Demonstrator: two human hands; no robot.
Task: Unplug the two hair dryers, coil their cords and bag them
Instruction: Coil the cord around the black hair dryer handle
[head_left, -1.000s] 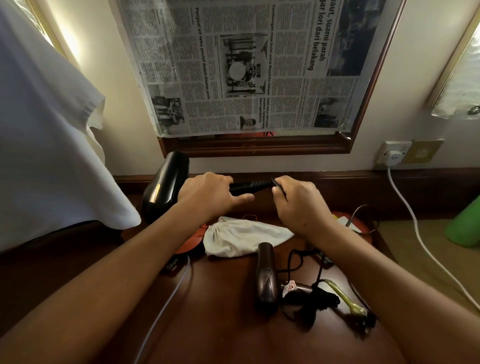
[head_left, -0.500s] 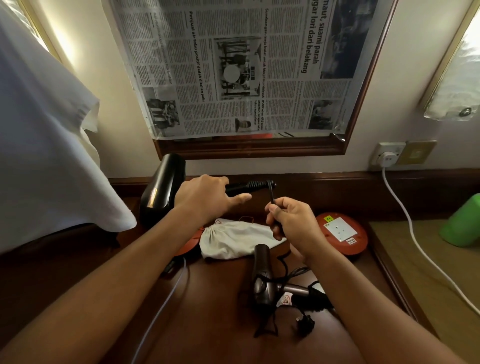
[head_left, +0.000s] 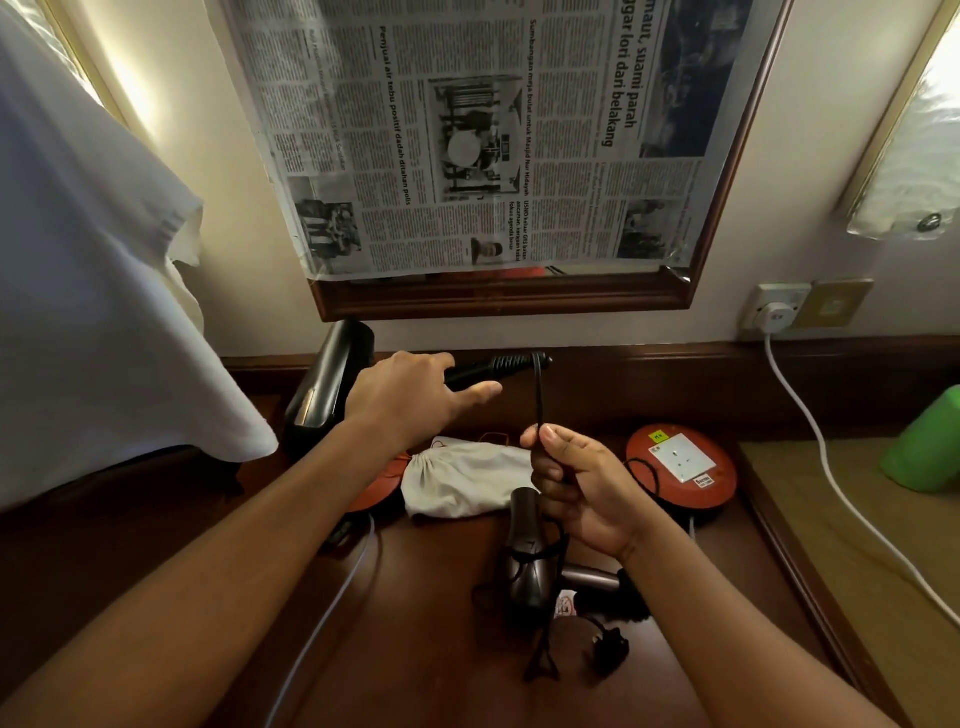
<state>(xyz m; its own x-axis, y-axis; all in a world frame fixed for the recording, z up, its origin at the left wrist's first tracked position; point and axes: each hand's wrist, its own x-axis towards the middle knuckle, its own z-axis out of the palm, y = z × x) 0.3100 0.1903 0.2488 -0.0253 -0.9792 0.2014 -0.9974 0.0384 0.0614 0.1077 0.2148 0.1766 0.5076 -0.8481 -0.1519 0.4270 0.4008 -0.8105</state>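
My left hand (head_left: 410, 397) grips the handle of a black hair dryer (head_left: 327, 384), held above the table with its barrel to the left. From the handle's ribbed end its black cord (head_left: 538, 400) drops to my right hand (head_left: 576, 483), which pinches it between thumb and fingers. A second, brown hair dryer (head_left: 527, 551) lies on the wooden table (head_left: 441, 649) below my right hand, its cord and black plug (head_left: 608, 644) loose beside it. A pale cloth drawstring bag (head_left: 457, 480) lies flat behind the brown dryer.
A red round extension reel (head_left: 680, 467) with a white socket sits at the right. A white plug and cable (head_left: 810, 415) run from the wall socket down the right side. White cloth (head_left: 93, 291) hangs at the left. A green object (head_left: 924, 447) stands far right.
My right hand has slid down the cord from the handle's end toward me, drawing the cord taut. My left hand keeps its hold on the black dryer.
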